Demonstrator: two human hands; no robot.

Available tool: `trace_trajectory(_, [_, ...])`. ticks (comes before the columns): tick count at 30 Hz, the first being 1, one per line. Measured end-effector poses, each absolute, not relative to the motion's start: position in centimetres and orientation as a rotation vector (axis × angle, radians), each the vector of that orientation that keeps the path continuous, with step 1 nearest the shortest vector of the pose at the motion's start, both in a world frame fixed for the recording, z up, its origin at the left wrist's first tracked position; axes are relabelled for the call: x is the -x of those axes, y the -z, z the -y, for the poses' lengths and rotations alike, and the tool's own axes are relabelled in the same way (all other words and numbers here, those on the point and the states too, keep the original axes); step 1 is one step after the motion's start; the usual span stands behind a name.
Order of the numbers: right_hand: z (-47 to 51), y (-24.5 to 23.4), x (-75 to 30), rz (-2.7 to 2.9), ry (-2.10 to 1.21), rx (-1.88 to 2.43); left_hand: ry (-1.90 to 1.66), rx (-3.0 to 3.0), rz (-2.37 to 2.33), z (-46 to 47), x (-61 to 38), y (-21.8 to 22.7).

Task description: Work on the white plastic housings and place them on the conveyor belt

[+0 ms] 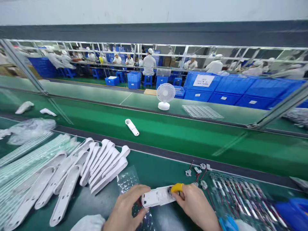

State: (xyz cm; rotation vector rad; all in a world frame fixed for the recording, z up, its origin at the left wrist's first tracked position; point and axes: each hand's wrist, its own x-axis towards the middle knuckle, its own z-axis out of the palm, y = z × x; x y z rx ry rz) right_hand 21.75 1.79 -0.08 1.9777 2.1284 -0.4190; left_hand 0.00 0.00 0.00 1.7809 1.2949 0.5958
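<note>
At the bottom centre of the frame our left hand (126,208) is clamped on the end of a white shell (158,196), while our right hand (196,205) pinches a yellow tool (177,187) against its other end. We judge the work far from finished: one shell (132,127) lies on the green belt (168,134) mid-frame, but a fan of smooth, rounded plastic shells (103,163) waits lower left, with wired parts (201,173) lower right.

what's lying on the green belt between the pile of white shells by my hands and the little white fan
In the head view, one white shell lies alone on the green belt, between the pile of white shells and the white fan.
</note>
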Motion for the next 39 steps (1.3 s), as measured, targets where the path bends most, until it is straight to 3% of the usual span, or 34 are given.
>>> trace_trajectory(9, [-1.8,-0.1,-21.6,-2.294,0.425,-1.73,-0.648,-1.781,-1.311,0.3,-0.1,-1.0])
trace_trajectory(14, [-1.3,-0.4,-21.6,-2.5,0.061,-1.402,-0.68,-1.811,-1.313,0.7,0.4,-0.9])
trace_trajectory(19, [-1.1,-0.4,-22.2,-2.644,-0.129,-1.397,-0.674,-1.793,-1.339,1.1,0.4,-1.0])
trace_trajectory(26, [-1.2,0.2,-22.2,-2.622,-0.024,-1.437,-0.607,-1.748,-1.368,1.3,0.4,-1.2])
trace_trajectory(34, [-1.3,0.0,-24.0,-2.918,0.29,-1.755,-0.611,-1.738,-1.384,1.6,0.9,-1.1])
trace_trajectory(39, [-0.6,0.5,-22.6,-2.905,0.505,-1.695,-0.617,-1.805,-1.381,1.6,1.1,-0.5])
